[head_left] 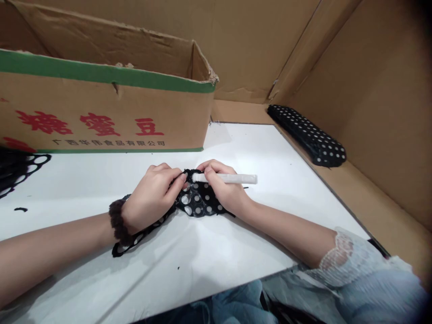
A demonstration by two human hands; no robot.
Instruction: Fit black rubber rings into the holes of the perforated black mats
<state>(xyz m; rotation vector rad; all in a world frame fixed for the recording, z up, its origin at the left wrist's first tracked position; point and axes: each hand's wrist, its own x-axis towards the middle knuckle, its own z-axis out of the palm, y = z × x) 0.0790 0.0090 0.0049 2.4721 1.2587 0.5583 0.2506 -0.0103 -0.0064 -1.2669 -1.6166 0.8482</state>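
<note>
A black fabric piece with white dots [197,200] lies on the white table between my hands, its left part running under my left wrist. My left hand [153,193], with a dark fuzzy band at the wrist, pinches the fabric's upper left edge between thumb and fingers. In my right hand [224,186] is a white pen-like tool [241,179], held between thumb and fingers. The tool's tip rests at the fabric's upper edge, close to my left fingertips. Some of my right fingers are hidden behind the hand and touch the fabric.
An open cardboard box [111,108] with green bands and red characters stands at the back left. Black fabric with rings [20,171] lies at the left edge. A folded dotted black bundle [307,135] sits on the cardboard ledge at right. Cardboard walls enclose the white table [216,261].
</note>
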